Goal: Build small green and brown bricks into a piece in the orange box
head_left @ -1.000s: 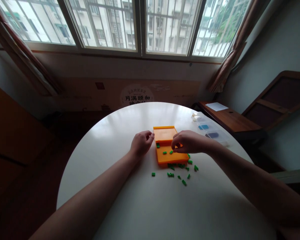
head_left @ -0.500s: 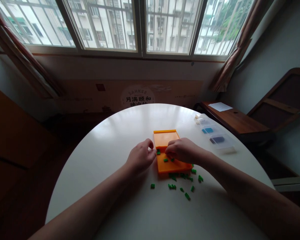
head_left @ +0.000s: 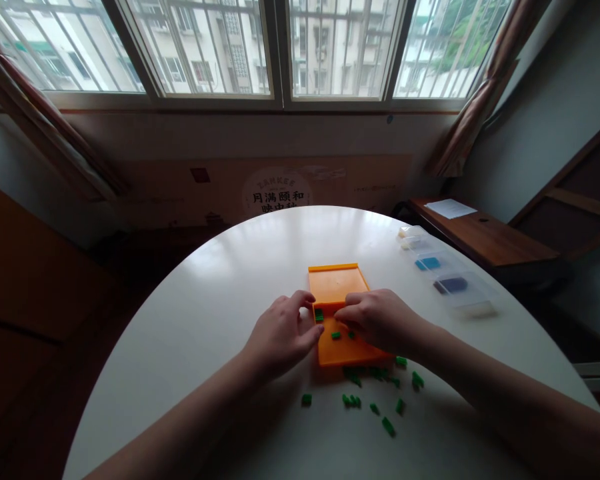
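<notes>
An orange hinged box (head_left: pixel 330 357) lies open on the white table, its lid (head_left: pixel 337 283) folded back away from me. My left hand (head_left: pixel 280 337) is at the box's left edge, thumb and forefinger spread on either side of small green blocks (head_left: pixel 319 315) in the box's far left corner. My right hand (head_left: pixel 377 317) is over the right part of the box, fingers bent and pressed together; whatever they hold is hidden. Below its fingers, a green block (head_left: pixel 335 335) and another one lie loose on the box floor.
Several loose green blocks (head_left: pixel 389 427) are scattered on the white table (head_left: pixel 205 300) in front of the box. A clear compartment case (head_left: pixel 453 283) with blue and dark contents stands at the right. Beyond the table is a wooden desk (head_left: pixel 495 237) with paper.
My left thumb and forefinger have parted, uncovering the green blocks in the corner. My right hand stays over the box, fingers still bent. The view has shifted slightly.
</notes>
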A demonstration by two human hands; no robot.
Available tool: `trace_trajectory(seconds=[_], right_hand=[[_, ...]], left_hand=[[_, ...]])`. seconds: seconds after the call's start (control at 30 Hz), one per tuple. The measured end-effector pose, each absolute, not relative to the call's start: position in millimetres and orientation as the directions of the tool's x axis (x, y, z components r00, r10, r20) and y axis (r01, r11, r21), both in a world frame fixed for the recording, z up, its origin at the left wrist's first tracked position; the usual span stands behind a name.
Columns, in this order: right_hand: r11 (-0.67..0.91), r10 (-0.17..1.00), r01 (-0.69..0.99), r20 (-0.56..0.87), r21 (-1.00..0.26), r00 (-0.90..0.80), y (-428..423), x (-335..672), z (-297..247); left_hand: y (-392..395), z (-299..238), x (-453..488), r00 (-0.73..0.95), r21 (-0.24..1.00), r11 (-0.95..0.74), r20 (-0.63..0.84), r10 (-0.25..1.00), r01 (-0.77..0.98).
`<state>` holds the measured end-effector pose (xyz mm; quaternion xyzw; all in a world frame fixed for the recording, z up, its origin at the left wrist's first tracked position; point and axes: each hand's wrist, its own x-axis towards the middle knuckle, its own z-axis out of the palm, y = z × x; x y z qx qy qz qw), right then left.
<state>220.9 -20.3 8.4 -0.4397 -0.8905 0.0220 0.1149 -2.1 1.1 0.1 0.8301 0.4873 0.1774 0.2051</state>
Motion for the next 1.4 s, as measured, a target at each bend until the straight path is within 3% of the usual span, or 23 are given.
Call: trace_trajectory(seconds=[0.3, 0.5, 1.0, 1.4], right_hand=[[0.566, 0.82, 0.799, 0.237, -0.201, -0.521, -19.5, 218.2, 0.0], [0.584, 0.812, 0.776, 0.189, -0.239, -0.553, -20.4, 218.3, 0.1], [0.555, 0.832, 0.798, 0.154, -0.234, -0.533, -19.4, 216.1, -3.7], [0.574, 0.815, 0.793, 0.232, -0.204, -0.53, -20.8, 219.7, -1.5]], left_hand=[[0.2, -0.8, -2.7, 0.471, 0.535, -0.442, 0.092, 0.877, 0.72], [-1.3, 0.3, -1.8, 0.463, 0.543, -0.446, 0.114, 0.879, 0.712], [-1.1, -0.1, -1.2, 0.465, 0.545, -0.453, 0.126, 0.876, 0.706], [-0.4, -0.3, -1.5, 0.474, 0.533, -0.452, 0.106, 0.874, 0.715]])
